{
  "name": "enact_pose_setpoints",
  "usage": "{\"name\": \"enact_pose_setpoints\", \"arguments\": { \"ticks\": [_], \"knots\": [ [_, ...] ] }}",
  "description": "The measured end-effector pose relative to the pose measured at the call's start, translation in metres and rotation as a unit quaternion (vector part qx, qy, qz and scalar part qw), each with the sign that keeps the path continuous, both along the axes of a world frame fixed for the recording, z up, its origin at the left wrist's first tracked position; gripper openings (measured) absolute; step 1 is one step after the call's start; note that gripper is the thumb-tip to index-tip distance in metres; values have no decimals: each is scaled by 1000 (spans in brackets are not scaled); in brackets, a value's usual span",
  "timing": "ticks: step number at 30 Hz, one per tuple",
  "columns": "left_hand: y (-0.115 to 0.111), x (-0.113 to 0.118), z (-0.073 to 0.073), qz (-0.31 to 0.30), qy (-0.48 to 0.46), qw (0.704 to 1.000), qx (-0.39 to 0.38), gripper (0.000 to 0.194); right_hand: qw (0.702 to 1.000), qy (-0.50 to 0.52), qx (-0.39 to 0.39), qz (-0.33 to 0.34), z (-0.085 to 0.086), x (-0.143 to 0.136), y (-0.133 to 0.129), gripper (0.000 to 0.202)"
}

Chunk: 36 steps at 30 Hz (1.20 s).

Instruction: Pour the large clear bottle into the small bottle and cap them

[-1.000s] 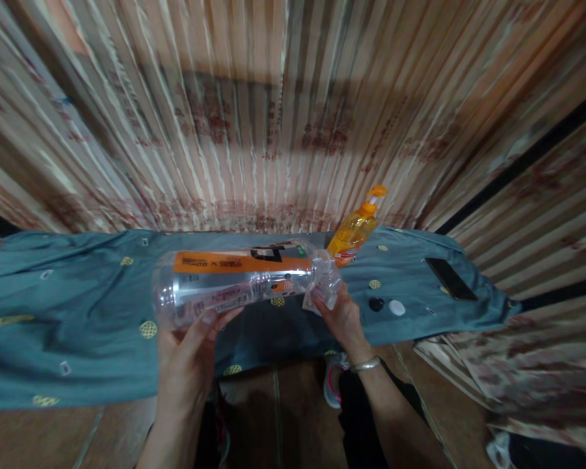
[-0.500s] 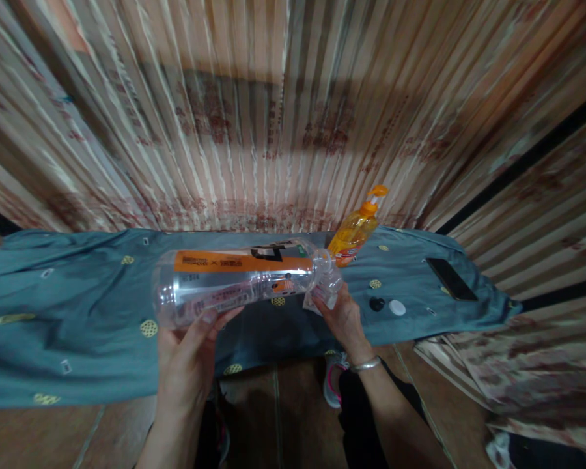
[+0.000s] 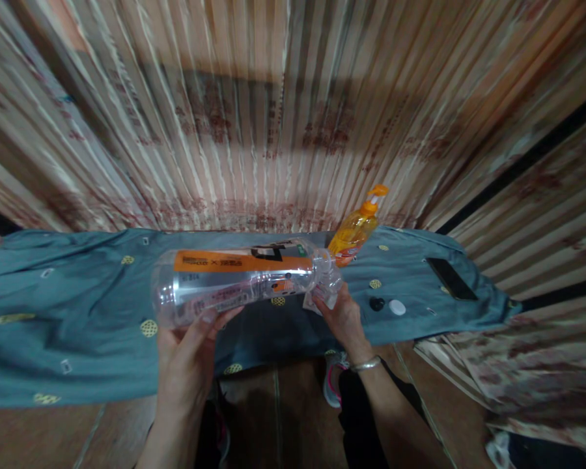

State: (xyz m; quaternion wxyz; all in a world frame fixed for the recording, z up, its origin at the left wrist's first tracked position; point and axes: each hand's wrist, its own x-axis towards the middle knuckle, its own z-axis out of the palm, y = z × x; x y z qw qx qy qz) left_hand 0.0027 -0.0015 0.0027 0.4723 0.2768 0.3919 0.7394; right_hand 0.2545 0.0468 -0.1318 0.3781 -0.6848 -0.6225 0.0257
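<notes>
A large clear plastic bottle (image 3: 239, 277) with an orange and silver label lies on its side in the air, its base to the left and its neck to the right. My left hand (image 3: 188, 352) is wrapped round the underside near the base. At the neck, my right hand (image 3: 342, 319) holds a small clear plastic container (image 3: 328, 281), whose exact shape is hard to make out. The bottle's mouth meets this container. Just behind them stands an orange pump bottle (image 3: 355, 233), tilted in the view.
A teal cloth with yellow prints (image 3: 92, 306) covers the table. On its right side are a black cap (image 3: 376, 303), a white cap (image 3: 396, 307) and a dark phone (image 3: 450, 279). A pleated curtain (image 3: 254, 130) hangs behind.
</notes>
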Motion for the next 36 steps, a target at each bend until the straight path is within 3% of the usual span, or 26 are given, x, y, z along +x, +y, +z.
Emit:
{"name": "enact_pose_setpoints", "arguments": {
  "ticks": [20,36],
  "knots": [
    [0,1,2,2,9,1000,2,36,1000,-12,5,-6,-3,1,0,63],
    [-1,-2,0,-7,23,1000,-5,41,1000,7,-7,-3,-1,0,-1,46]
  ]
}}
